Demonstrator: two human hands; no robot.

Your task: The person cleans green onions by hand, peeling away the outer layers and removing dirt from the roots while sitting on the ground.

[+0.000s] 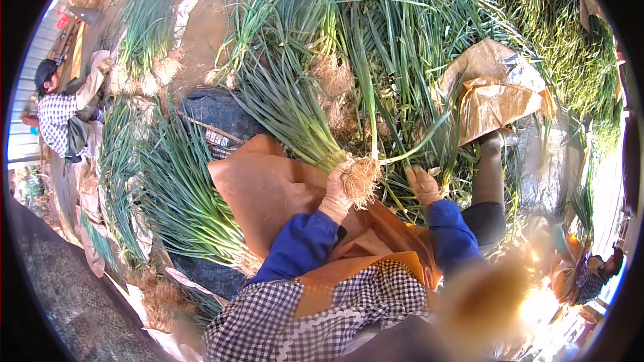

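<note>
My left hand (337, 192) grips a bunch of green onions (305, 126) near its root end, above my lap. Pale, tangled roots (362, 177) stick out to the right of the fist, while the long green leaves fan up and left. One onion stalk (371, 107) stands upright from the roots, and a bent leaf (422, 139) reaches out to the right. My right hand (423, 186) is apart from the bunch, just right of the roots, by loose leaves. Its fingers look closed together; whatever may be between them is hidden. An orange-brown plastic apron (268, 177) covers my lap.
Piles of green onions (416, 33) lie ahead, and another bundle (194, 194) lies at left. A brown paper sheet (500, 94) rests at right above my boot (490, 174). One person (60, 110) works at far left, another (590, 278) at far right.
</note>
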